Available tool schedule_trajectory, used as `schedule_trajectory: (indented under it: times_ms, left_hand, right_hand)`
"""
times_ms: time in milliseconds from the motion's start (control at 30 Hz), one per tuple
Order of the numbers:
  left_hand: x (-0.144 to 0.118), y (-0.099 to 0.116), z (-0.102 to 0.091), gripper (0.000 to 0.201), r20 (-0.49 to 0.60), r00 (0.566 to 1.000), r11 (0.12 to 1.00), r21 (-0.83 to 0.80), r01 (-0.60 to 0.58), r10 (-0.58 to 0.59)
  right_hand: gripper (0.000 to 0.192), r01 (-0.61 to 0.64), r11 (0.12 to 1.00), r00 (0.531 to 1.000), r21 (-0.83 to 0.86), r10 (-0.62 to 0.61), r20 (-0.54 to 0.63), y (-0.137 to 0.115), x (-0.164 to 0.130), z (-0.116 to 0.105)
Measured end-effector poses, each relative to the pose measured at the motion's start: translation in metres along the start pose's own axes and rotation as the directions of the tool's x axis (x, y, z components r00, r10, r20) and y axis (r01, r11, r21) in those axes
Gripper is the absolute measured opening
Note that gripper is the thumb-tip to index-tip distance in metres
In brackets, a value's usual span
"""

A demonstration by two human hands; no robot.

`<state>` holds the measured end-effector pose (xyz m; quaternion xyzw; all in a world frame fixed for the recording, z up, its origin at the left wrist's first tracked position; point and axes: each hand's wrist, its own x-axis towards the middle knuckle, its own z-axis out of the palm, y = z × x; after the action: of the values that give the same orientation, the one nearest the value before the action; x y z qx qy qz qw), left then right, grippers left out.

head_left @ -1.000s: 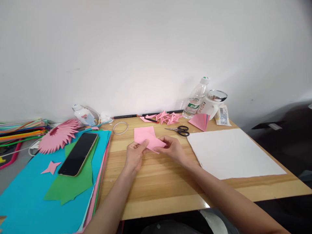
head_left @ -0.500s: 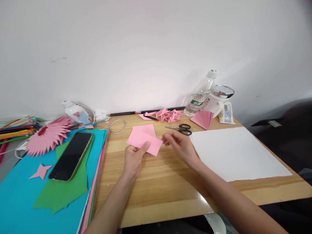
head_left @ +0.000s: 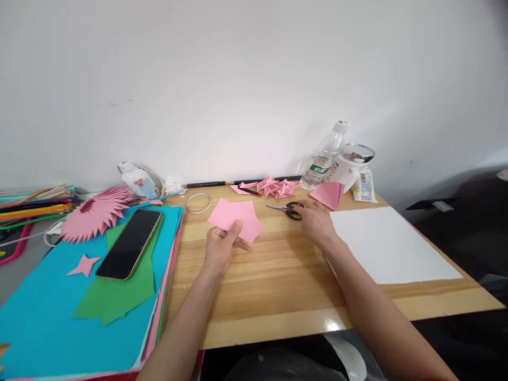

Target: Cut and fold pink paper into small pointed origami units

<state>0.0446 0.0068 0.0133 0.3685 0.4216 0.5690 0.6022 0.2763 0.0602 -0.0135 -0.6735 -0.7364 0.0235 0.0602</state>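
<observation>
My left hand [head_left: 222, 246] pinches a pink paper piece [head_left: 238, 217] between thumb and fingers over the table. Another pink paper piece [head_left: 248, 206] sticks out behind it; I cannot tell whether it is held too or lies on the table. My right hand [head_left: 317, 219] has its fingers closed at the black handles of the scissors [head_left: 288, 210], which still lie flat with the blades pointing left. Part of one handle is hidden by the fingers.
Folded pink paper shapes [head_left: 273, 187] and black pens lie along the wall. A water bottle [head_left: 319, 164], a mug [head_left: 351, 169] and a pink folded paper [head_left: 327, 194] stand back right, near a white sheet [head_left: 389, 246]. A phone [head_left: 130, 243] lies on coloured paper at left.
My right hand has moved away from the pink paper, right and back to the scissors' handles. The left hand keeps the pink paper. The view has shifted slightly.
</observation>
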Motion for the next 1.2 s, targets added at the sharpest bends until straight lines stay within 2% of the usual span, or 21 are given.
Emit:
schedule_trajectory:
  times_ms: [300,433,500,533,567,600,633,667,700,733,767,833,1033,1200]
  left_hand:
    - [0.0,-0.002,-0.003,0.029,0.042,0.998,0.993,0.105,-0.061,0.056]
    - [-0.001,-0.001,-0.004,0.031,0.085,0.995,0.991,0.117,-0.064,0.054]
    - [0.0,-0.001,-0.004,0.028,0.07,0.996,0.991,0.118,-0.062,0.054]
    - [0.0,-0.001,-0.004,0.027,0.054,0.997,0.991,0.119,-0.062,0.056]
    - [0.0,-0.001,-0.003,0.027,0.036,0.998,0.991,0.119,-0.062,0.058]
    - [0.0,-0.001,-0.003,0.027,0.016,0.998,0.991,0.118,-0.061,0.059]
    - [0.0,0.0,-0.002,0.027,-0.007,0.998,0.991,0.117,-0.06,0.061]
    - [0.0,0.0,-0.001,0.027,-0.028,0.998,0.992,0.114,-0.059,0.062]
    - [0.0,0.001,0.0,0.027,-0.047,0.997,0.992,0.108,-0.06,0.065]
    - [0.0,0.002,0.0,0.027,-0.062,0.996,0.993,0.101,-0.063,0.069]
    - [0.0,0.003,0.001,0.027,-0.074,0.994,0.993,0.093,-0.068,0.075]
    - [0.0,0.004,0.001,0.025,-0.093,0.992,0.993,0.087,-0.082,0.09]
    - [0.002,0.006,-0.002,0.019,-0.144,0.98,0.99,0.053,-0.133,0.139]
    - [0.0,0.006,-0.004,0.018,-0.127,0.981,0.987,0.087,-0.134,0.144]
  right_hand:
    - [0.022,0.099,0.994,0.992,0.056,-0.103,0.076,-0.024,0.001,-0.006]
    - [0.027,0.112,0.988,0.99,0.11,-0.12,0.073,-0.031,-0.001,-0.003]
    - [0.031,0.097,0.987,0.994,0.126,-0.104,0.046,-0.033,-0.003,-0.001]
    - [0.033,0.089,0.978,0.996,0.188,-0.093,0.016,-0.034,-0.004,-0.001]
    - [0.035,0.088,0.947,0.996,0.31,-0.088,-0.014,-0.035,-0.005,0.0]
    - [0.037,0.097,0.869,0.995,0.485,-0.094,-0.03,-0.036,-0.007,-0.001]
    - [0.039,0.107,0.725,0.993,0.68,-0.112,-0.037,-0.038,-0.009,-0.001]
    - [0.043,0.106,0.518,0.987,0.849,-0.16,-0.026,-0.04,-0.012,-0.002]
    - [0.048,0.077,0.317,0.971,0.945,-0.238,0.001,-0.043,-0.015,-0.003]
    - [0.053,0.041,0.184,0.956,0.982,-0.293,0.015,-0.047,-0.018,-0.004]
    - [0.057,0.008,0.112,0.943,0.994,-0.332,0.03,-0.05,-0.022,-0.005]
    - [0.056,-0.04,0.051,0.916,0.998,-0.396,0.057,-0.058,-0.028,-0.007]
    - [0.045,-0.153,-0.019,0.823,0.988,-0.555,0.116,-0.068,-0.043,-0.012]
    - [0.042,-0.182,-0.041,0.805,0.982,-0.58,0.125,-0.07,-0.048,-0.011]
